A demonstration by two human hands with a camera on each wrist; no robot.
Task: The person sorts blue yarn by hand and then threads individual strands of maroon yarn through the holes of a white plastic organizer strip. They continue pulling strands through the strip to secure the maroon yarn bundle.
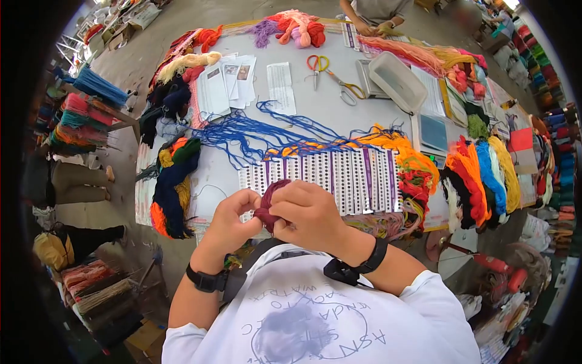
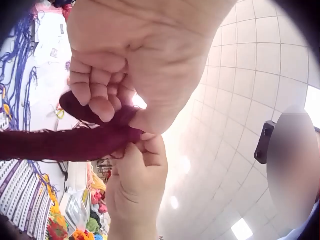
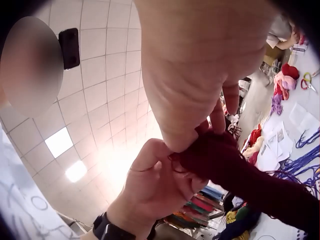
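A skein of maroon yarn (image 1: 267,208) is held between both hands in front of the chest, over the near table edge. My left hand (image 1: 233,217) pinches it from the left with thumb and fingers. From the right, my right hand (image 1: 308,215) grips the same bundle, its fingers bent over the yarn. In the left wrist view the maroon yarn (image 2: 60,145) stretches out as a thick band from where the two hands meet. The right wrist view shows the yarn (image 3: 260,187) running away from the thumbs, with a few loose strands. Some fingertips are hidden behind the skein.
Rows of white punched thread cards (image 1: 327,179) lie just beyond the hands, with loose blue strands (image 1: 260,136) behind them. Two pairs of scissors (image 1: 342,88), papers (image 1: 212,91) and a plastic box (image 1: 397,82) lie farther back. Coloured skeins (image 1: 176,188) line the sides; another person (image 1: 379,15) works opposite.
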